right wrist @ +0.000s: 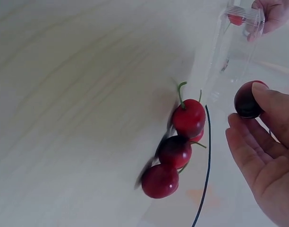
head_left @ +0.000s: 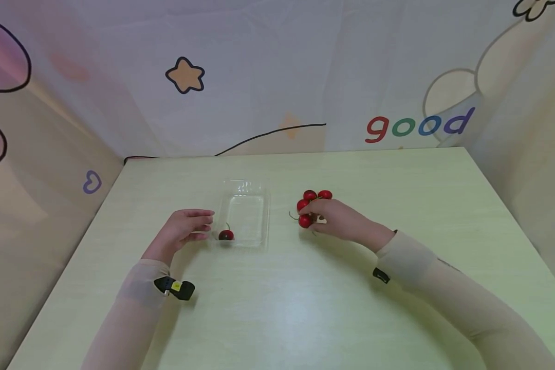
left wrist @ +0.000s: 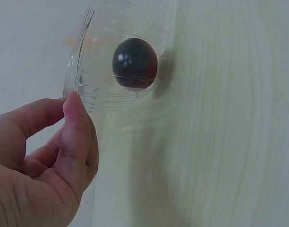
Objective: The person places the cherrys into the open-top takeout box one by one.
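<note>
My left hand (head_left: 181,232) is at the left side of a clear plastic container (head_left: 264,216). In the left wrist view, its thumb and a finger pinch the container's rim (left wrist: 73,61) at a corner. One dark red cherry (head_left: 226,235) with a stem lies inside, near the front left corner. My right hand (head_left: 339,220) is to the right of the container. Between thumb and fingers it pinches a dark cherry (right wrist: 247,100), seen apart from the others in the right wrist view. Several red cherries (right wrist: 174,151) with green stems lie clustered on the table beside this hand.
The pale wood-grain table (head_left: 277,308) extends in front of and around the container. A printed cloth (head_left: 268,77) hangs along the back and sides, meeting the table's far edge. Black wrist straps (head_left: 174,288) show on the sleeves.
</note>
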`<state>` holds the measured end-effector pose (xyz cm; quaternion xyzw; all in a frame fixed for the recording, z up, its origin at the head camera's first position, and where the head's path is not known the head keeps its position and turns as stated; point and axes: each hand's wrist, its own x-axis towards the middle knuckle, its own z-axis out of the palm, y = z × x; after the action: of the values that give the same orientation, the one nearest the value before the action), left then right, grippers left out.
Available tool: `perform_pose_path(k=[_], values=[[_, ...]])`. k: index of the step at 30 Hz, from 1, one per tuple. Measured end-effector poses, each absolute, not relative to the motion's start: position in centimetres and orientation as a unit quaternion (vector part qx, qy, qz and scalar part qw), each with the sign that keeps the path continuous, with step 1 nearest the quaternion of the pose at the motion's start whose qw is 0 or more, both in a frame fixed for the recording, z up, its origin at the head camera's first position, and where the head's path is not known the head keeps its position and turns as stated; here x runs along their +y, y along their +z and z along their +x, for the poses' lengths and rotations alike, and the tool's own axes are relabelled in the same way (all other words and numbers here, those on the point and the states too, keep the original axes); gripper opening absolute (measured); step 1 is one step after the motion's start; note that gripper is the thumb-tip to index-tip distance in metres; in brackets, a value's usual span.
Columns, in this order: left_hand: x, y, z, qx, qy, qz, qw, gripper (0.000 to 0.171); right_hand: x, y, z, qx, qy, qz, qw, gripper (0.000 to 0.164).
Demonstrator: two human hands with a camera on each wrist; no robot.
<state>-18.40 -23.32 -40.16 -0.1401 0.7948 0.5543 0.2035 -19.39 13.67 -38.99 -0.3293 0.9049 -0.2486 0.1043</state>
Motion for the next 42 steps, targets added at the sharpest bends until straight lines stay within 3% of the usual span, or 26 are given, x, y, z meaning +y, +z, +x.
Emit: perform_pose_path(k=[13, 42], values=[[-23.3, -40.0, -18.4, 0.795, 0.553, -0.142, 0.206, 0.046, 11.7, -38.0, -19.0, 0.906, -0.259, -0.322, 0.095, 0.043], [-23.4, -40.2, -18.4, 0.794, 0.554, -0.141, 0.207, 0.046, 6.7, -36.7, -20.0, 0.885, -0.318, -0.298, 0.165, 0.045]])
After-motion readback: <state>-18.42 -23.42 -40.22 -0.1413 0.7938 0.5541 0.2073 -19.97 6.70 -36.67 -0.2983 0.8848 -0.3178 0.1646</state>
